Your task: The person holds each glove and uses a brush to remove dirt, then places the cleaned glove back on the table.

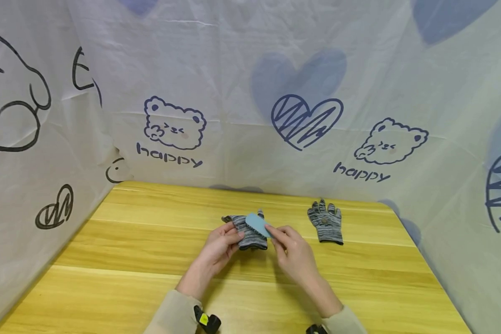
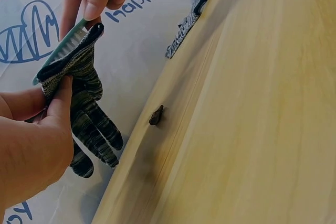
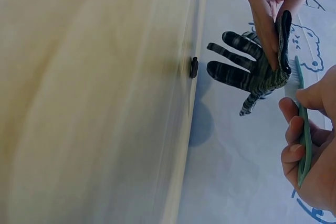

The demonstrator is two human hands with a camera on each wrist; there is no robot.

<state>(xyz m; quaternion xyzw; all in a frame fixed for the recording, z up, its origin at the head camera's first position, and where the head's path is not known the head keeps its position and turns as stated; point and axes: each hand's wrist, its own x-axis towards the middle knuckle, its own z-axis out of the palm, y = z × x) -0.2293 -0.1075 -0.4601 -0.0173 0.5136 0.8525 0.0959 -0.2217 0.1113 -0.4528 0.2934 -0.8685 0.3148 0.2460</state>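
My left hand (image 1: 218,246) pinches a grey-and-black knitted glove (image 1: 252,241) near its dark cuff and holds it up over the table. In the left wrist view the fingers of the glove (image 2: 94,124) hang downward. My right hand (image 1: 295,255) grips a blue-green brush (image 1: 256,224) by its handle, thumb laid along it. Pale bristles (image 2: 71,45) face the glove right beside its cuff in the left wrist view. From the right wrist view, the brush (image 3: 305,145) runs through the curled fingers, its head end close to the cuff.
A matching glove (image 1: 329,225) lies flat on the wooden table (image 1: 129,241), right of my hands, fingers pointing away. A small dark object (image 2: 156,115) sits on the tabletop in the left wrist view. White cloth (image 1: 234,139) with printed bears and hearts hangs behind the table.
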